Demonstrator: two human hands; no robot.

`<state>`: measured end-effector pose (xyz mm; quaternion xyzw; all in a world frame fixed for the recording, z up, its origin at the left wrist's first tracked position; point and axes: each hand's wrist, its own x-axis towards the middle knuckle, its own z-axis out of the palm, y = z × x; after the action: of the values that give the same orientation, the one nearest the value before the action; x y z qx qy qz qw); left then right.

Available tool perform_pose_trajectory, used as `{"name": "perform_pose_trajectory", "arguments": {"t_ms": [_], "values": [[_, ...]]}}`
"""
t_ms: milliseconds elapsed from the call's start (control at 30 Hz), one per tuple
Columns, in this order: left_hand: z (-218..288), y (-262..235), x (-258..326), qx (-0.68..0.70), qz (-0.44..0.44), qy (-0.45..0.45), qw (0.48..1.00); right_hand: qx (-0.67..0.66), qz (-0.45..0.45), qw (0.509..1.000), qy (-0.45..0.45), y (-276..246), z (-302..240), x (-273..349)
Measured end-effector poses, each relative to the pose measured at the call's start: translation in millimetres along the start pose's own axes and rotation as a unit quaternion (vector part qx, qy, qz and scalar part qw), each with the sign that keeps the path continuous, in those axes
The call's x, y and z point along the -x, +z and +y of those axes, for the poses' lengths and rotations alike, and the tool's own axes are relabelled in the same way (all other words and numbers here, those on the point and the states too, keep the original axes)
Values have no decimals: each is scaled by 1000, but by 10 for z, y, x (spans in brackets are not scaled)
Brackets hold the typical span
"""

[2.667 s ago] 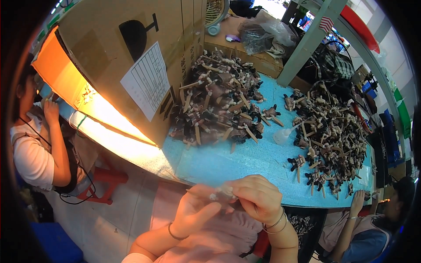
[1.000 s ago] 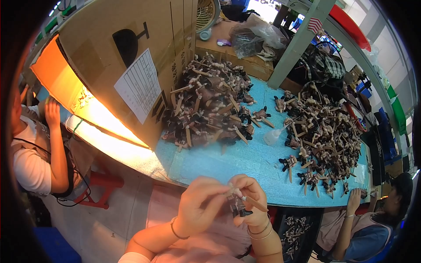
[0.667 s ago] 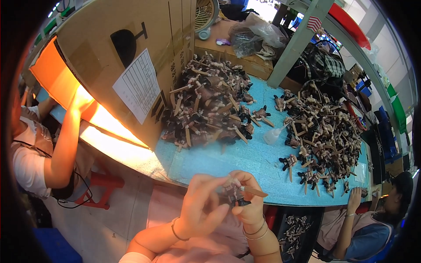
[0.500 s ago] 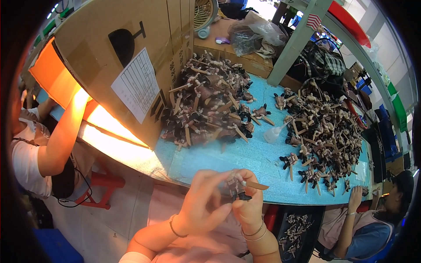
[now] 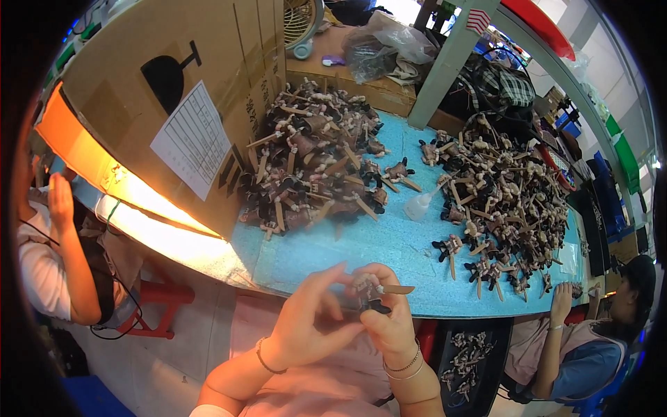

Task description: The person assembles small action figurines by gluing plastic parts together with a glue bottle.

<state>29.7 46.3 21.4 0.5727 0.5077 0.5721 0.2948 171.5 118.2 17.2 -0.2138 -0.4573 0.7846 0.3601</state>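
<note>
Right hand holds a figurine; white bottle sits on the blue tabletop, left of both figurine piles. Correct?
Not quite: the white bottle isn't left of both piles. The head view shows it between the left pile and the right pile. The rest is right: it sits on the blue tabletop, and the right hand holds a figurine.

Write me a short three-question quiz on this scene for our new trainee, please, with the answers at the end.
1. True or false: the person's right hand holds a figurine.

2. Choose one: the tabletop under the two piles is
A) orange
B) light blue
C) black

3. Short answer: what sits in the gap between the left pile of figurines and the right pile of figurines?

Key:
1. True.
2. B.
3. A small whitish bottle with a thin spout.
</note>
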Motion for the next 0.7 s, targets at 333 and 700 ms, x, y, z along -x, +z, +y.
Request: {"name": "perform_pose_trajectory", "arguments": {"t_ms": [333, 700], "values": [[12, 180, -111, 2, -60, -31, 998, 21, 75, 996, -36, -212, -17, 128], [-156, 78, -792, -386, -16, 154, 910, 454, 265, 828, -194, -1135, -411, 155]]}}
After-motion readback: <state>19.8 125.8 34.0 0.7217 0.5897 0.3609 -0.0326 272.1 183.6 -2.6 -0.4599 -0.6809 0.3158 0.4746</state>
